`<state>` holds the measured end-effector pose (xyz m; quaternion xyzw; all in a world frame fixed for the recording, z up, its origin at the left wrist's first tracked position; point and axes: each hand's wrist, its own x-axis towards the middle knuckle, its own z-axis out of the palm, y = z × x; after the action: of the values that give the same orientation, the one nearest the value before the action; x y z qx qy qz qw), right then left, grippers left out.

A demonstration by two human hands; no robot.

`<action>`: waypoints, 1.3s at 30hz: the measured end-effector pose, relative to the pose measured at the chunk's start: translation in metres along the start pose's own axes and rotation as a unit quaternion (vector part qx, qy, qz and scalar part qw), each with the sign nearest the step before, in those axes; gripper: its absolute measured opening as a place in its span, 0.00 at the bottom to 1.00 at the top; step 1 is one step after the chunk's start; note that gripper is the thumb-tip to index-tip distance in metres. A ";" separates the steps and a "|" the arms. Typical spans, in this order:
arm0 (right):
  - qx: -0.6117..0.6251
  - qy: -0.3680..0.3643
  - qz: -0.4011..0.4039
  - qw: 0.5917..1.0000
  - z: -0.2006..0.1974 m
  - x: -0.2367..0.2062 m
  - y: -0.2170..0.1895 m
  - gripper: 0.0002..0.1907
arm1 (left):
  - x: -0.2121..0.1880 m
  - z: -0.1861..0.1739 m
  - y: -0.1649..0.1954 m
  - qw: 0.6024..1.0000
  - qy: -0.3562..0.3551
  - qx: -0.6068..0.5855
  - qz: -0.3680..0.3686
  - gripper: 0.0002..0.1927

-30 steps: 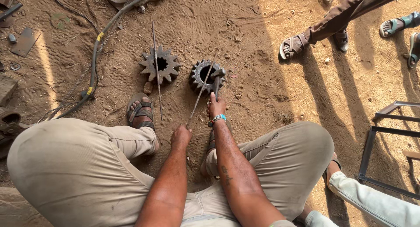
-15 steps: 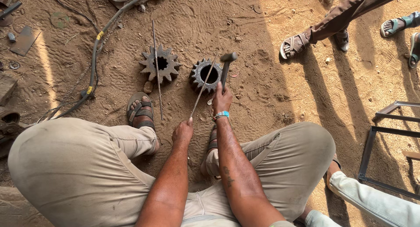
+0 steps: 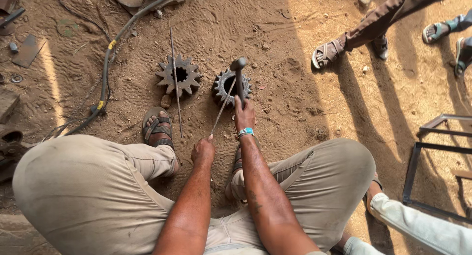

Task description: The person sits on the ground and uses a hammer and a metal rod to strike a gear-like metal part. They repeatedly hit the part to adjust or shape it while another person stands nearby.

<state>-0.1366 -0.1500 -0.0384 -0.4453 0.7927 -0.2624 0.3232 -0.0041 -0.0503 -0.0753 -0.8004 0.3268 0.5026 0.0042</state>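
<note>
Right hand (image 3: 244, 115): I clamped it on the hammer (image 3: 239, 78) handle.
Left hand (image 3: 203, 149): fisted round a thin steel rod (image 3: 223, 103).
Gear (image 3: 231, 87): looked heavy, rigid; teeth offered grip.

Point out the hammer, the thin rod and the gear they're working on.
Dark metal hammer (image 3: 239, 78): head view, on its handle below the head, held by the right hand.
Thin grey metal rod (image 3: 222, 106): head view, mid-shaft, held by the left hand.
Dark toothed steel gear (image 3: 220, 88): head view, left rim.
</note>
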 end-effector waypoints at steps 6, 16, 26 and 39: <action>0.147 0.082 -0.118 0.979 -0.012 0.017 -0.018 0.33 | 0.001 0.000 -0.003 0.999 0.023 0.037 0.013 0.24; 0.026 -0.007 -0.035 0.999 -0.004 0.009 0.004 0.21 | 0.003 0.006 -0.006 1.000 -0.009 -0.015 -0.013 0.24; 0.130 0.107 -0.144 0.975 -0.033 0.023 -0.027 0.29 | -0.001 0.001 -0.007 1.000 0.000 0.018 0.011 0.27; 0.110 0.023 -0.007 0.994 -0.019 0.011 -0.005 0.20 | -0.006 0.000 -0.005 0.999 -0.014 0.047 -0.023 0.29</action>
<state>-0.1527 -0.1592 -0.0256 -0.4070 0.7629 -0.3602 0.3500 -0.0027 -0.0431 -0.0724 -0.7994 0.3313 0.4980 0.0577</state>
